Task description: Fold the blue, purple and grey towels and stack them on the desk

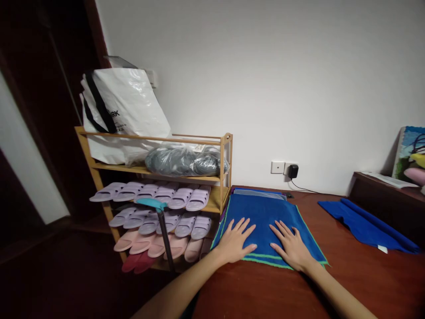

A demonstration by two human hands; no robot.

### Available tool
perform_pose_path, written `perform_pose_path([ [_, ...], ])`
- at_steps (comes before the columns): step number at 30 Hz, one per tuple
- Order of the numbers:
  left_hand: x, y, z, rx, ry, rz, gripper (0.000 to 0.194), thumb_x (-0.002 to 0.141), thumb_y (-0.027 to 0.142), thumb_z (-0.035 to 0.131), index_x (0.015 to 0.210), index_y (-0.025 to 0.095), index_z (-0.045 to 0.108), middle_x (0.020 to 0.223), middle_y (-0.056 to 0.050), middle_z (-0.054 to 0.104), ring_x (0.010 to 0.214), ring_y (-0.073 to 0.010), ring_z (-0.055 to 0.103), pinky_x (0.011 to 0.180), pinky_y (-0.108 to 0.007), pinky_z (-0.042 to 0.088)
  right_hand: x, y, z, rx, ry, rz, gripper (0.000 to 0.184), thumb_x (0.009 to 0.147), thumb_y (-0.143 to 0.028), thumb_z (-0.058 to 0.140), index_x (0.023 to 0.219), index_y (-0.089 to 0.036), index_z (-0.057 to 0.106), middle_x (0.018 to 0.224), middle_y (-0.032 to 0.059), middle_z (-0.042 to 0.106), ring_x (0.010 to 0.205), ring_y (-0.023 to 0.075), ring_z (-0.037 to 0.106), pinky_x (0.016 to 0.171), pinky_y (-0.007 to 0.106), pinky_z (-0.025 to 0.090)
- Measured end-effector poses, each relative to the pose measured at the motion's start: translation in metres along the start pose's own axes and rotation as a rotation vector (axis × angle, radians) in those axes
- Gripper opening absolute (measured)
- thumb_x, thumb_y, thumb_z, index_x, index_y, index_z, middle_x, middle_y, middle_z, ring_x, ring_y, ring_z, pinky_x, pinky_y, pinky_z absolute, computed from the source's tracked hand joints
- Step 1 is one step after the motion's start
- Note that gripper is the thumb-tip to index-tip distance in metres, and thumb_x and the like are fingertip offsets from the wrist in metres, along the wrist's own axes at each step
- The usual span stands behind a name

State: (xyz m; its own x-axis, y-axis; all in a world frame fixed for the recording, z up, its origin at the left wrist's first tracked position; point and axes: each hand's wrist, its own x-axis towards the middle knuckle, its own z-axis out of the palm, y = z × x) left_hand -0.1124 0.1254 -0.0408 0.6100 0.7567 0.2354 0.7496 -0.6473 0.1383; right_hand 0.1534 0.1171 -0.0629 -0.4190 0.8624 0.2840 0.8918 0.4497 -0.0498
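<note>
Blue cloths with green stitched edges lie spread flat in a stack on the brown wooden table. My left hand rests palm down on the front left part of the top cloth, fingers spread. On the front right part, my right hand lies flat too, its fingers apart. Neither hand grips anything. At the stack's far end, edges of purple, blue and greyish cloth show from underneath. Another blue cloth lies loosely folded at the right of the table, with a small white tag on it.
Left of the table stands a wooden shoe rack with lilac slippers, pink slippers, a white bag and a plastic-wrapped grey bundle. A blue-topped handle rises before it. A black plug trails a cord.
</note>
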Motion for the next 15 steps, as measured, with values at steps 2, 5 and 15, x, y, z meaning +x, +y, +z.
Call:
perform_pose_path([
  [2,0.008,-0.006,0.001,0.017,0.005,-0.012,0.064,0.088,0.057,0.045,0.144,0.032,0.028,0.153,-0.007,0.019,0.139,-0.0296,0.012,0.108,-0.057,0.011,0.008,0.002,0.002,0.002,0.017,0.013,0.06,0.088,-0.06,0.027,0.143,-0.034,0.024,0.149,0.0064,0.027,0.138,0.0255,0.021,0.105,0.056,0.024],
  [5,0.017,-0.009,0.001,0.042,0.009,-0.065,0.065,0.085,0.059,0.049,0.143,0.033,0.031,0.153,-0.008,0.019,0.139,-0.0338,0.011,0.106,-0.061,0.008,0.013,0.003,0.002,0.012,0.019,0.032,0.06,0.088,-0.061,0.027,0.142,-0.034,0.027,0.146,0.0064,0.033,0.136,0.0258,0.025,0.104,0.056,0.025],
  [15,-0.056,0.042,-0.023,-0.003,-0.116,0.098,0.086,0.076,0.069,0.054,0.147,0.034,0.018,0.152,-0.011,0.018,0.137,-0.0402,0.013,0.104,-0.066,0.015,-0.083,-0.034,-0.019,0.051,0.002,0.088,0.066,0.082,-0.065,0.035,0.142,-0.042,0.02,0.146,-0.0006,0.031,0.134,0.0293,0.03,0.103,0.058,0.031],
])
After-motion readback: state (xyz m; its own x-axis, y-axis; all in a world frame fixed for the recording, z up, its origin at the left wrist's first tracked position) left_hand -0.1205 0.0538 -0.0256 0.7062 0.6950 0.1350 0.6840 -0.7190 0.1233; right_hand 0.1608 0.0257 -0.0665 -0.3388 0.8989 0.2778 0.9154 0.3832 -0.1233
